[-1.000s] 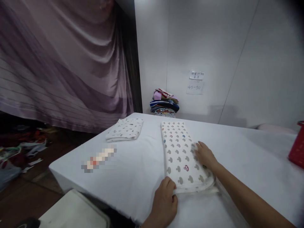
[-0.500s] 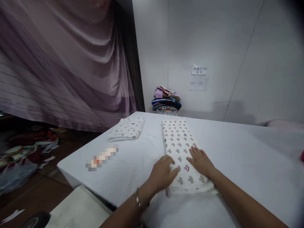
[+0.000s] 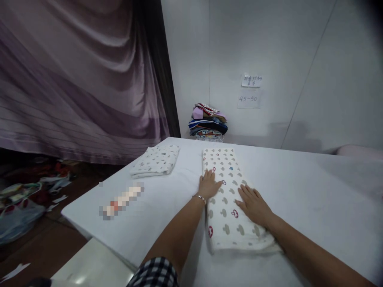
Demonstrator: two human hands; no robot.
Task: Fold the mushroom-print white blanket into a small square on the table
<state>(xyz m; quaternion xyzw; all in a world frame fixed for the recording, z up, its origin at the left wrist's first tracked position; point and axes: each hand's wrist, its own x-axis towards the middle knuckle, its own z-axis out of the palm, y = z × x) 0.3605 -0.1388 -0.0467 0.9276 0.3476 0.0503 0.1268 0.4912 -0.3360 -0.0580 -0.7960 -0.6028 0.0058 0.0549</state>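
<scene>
A white cloth with a mushroom print lies folded into a long strip on the white-covered table. Flat on its left edge, about halfway up, rests my left hand, its fingers stretched out. On the strip's right side lies my right hand, palm down with fingers spread. Neither hand grips anything. The near end of the cloth shows its layered fold, slightly loose at the right corner.
Another folded white printed cloth is at the table's far left. A pixelated patch covers something in front of it. Stacked folded clothes stand by the wall beyond the far edge. A purple curtain hangs left, above bags on the floor.
My left hand has moved forward and come down flat on the cloth's left edge. My right hand stays on the right side. The view has shifted slightly.
</scene>
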